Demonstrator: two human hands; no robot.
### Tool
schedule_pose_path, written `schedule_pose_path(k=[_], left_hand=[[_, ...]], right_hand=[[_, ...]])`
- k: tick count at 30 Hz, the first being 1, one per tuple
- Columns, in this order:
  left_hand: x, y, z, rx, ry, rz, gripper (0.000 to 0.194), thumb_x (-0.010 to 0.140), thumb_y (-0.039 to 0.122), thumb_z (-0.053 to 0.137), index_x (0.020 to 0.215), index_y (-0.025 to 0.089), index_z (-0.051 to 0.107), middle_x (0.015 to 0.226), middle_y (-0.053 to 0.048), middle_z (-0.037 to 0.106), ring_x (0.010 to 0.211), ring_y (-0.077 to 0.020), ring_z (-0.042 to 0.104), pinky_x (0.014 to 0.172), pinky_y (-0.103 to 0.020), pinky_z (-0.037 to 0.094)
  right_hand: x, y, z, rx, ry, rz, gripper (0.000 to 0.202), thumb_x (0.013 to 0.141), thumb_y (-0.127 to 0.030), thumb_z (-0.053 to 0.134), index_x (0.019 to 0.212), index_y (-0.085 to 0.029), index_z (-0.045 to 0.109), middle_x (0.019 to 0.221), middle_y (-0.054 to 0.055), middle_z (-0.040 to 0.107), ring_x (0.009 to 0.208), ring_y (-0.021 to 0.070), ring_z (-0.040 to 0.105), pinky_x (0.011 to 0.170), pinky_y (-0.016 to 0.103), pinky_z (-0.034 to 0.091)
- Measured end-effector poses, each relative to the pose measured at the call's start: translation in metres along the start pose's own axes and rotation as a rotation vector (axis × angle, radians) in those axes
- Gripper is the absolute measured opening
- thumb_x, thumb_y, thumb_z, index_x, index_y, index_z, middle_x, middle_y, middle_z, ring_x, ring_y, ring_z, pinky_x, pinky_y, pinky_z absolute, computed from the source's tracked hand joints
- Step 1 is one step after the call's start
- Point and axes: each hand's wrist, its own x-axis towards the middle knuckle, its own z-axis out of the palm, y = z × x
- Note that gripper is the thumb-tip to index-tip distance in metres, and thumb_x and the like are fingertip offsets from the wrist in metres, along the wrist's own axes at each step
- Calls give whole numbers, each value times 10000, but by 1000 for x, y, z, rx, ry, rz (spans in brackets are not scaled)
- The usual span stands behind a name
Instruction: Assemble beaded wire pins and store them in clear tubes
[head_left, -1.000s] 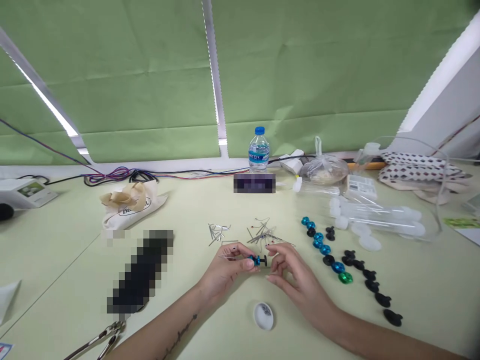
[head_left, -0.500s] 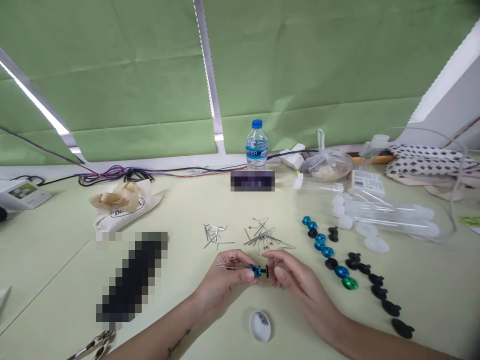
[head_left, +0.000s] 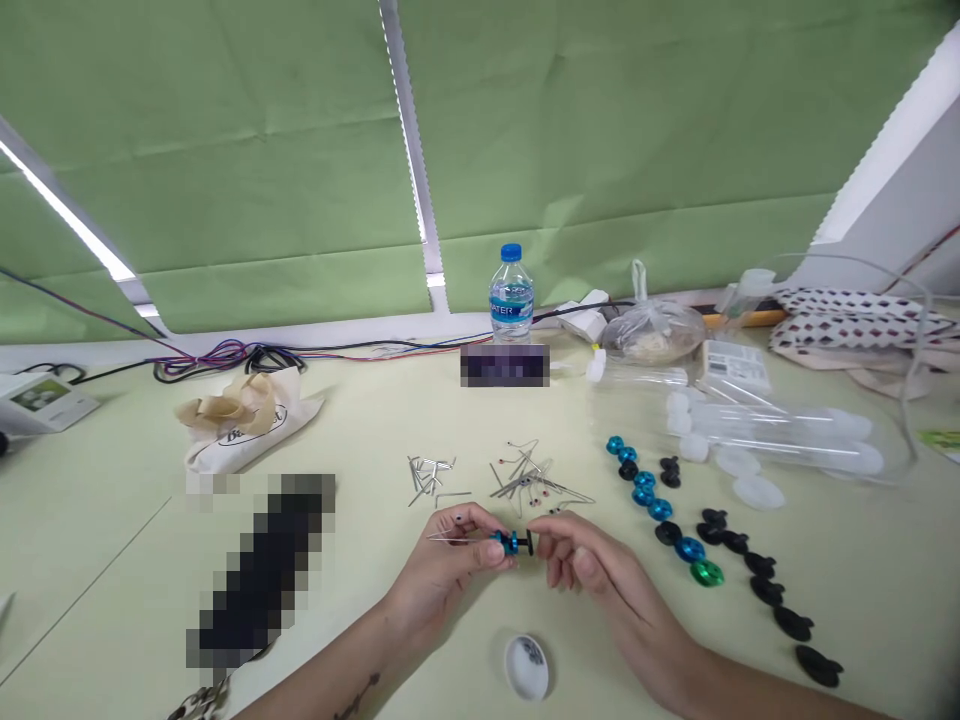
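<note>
My left hand (head_left: 457, 560) pinches a small blue metal part (head_left: 507, 543) with a black disc-ended piece (head_left: 529, 543) sticking out to the right. A thin metal wire (head_left: 450, 538) points left from between the same fingers. Close to the black disc is my right hand (head_left: 592, 560), its fingers loosely curled and the thumb apart from them, with nothing seen in it. Beyond the hands lie a pile of thin metal rods and wires (head_left: 525, 480) and a smaller group of silver pins (head_left: 427, 475). A small white dish (head_left: 526, 668) with dark bits sits nearer me.
Blue, black and green round parts (head_left: 660, 510) and black pieces (head_left: 765, 590) form rows at right. Behind them are clear tubes (head_left: 780, 440) and a plastic bag (head_left: 652, 330). A water bottle (head_left: 511, 300) stands at the back; a cloth bag (head_left: 247, 430) lies at left.
My right thumb has moved away from its fingertips, and the right hand's fingers have loosened beside the black disc. The left hand keeps its hold. The view has shifted slightly.
</note>
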Motion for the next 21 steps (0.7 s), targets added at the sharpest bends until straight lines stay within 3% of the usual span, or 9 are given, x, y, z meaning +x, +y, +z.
schedule_pose_path(k=[15,21], left_hand=[[1,1,2,2,0,15,125,668,131,775,755,129,685,729,-20,673,670,-104,612,678,-214,476],[2,2,3,-25,1,14,138,665,130,778,762,124,680,731,-24,681,671,-109,626,698,-222,477]], right_hand=[[3,-1,2,-4,11,-16,382,977,-418,297,1152,-206,561,906,60,561,763,165,521,714,315,439],[2,0,1,-12,43,1,374,980,-408,295,1232,-228,504,928,51,549,746,153,522,722,313,441]])
